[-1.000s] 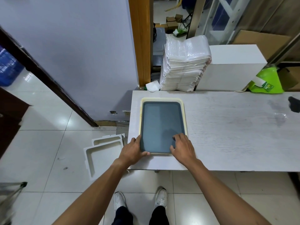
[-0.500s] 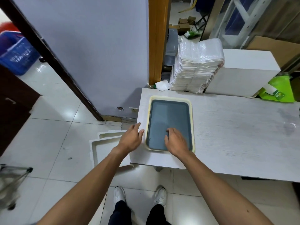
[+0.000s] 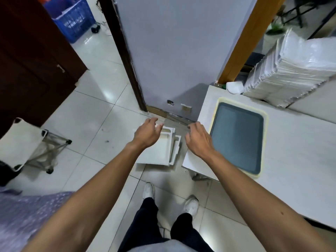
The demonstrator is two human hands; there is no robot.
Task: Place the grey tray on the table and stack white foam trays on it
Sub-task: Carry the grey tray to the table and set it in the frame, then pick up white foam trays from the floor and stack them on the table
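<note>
The grey tray (image 3: 238,137) with a pale yellow rim lies flat near the left end of the white table (image 3: 294,160). A small pile of white foam trays (image 3: 161,151) lies on the tiled floor just left of the table. My left hand (image 3: 148,132) hovers over the pile's far left part, fingers apart and empty. Between the pile and the table's left edge, my right hand (image 3: 198,139) is held in the air, fingers loosely spread and holding nothing. Neither hand touches the grey tray.
A tall stack of bagged white sheets (image 3: 291,73) stands at the table's back. A grey wall panel (image 3: 178,51) and dark door frame rise behind the foam pile. A folding stool (image 3: 23,142) sits at left, a blue basket (image 3: 74,20) farther back.
Both hands left the grey tray and swung left, off the table, to above the foam trays on the floor. The view turned left and down with them.
</note>
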